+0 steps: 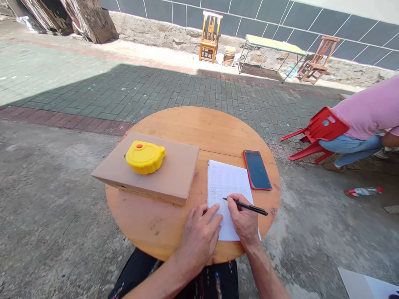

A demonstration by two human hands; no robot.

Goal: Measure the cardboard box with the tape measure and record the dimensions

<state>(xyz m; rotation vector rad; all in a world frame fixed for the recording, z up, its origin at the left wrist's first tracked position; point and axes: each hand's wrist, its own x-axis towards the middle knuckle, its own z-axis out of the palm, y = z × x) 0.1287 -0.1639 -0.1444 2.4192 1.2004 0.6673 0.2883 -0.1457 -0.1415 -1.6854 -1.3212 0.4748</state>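
My right hand grips a black pen, its tip at the middle of a white sheet of paper. Rows of small handwriting cover the upper part of the sheet, too small to read. My left hand lies on the table and the sheet's left edge, fingers stretched over the paper. To the right of the paper rests a phone in a red case, its screen dark. A flat brown cardboard box is at the left, with a yellow tape measure on top.
Everything stands on a round wooden table. A person in a pink top sits on a red plastic chair at the right, near a bottle on the ground. Wooden chairs and a folding table line the far wall.
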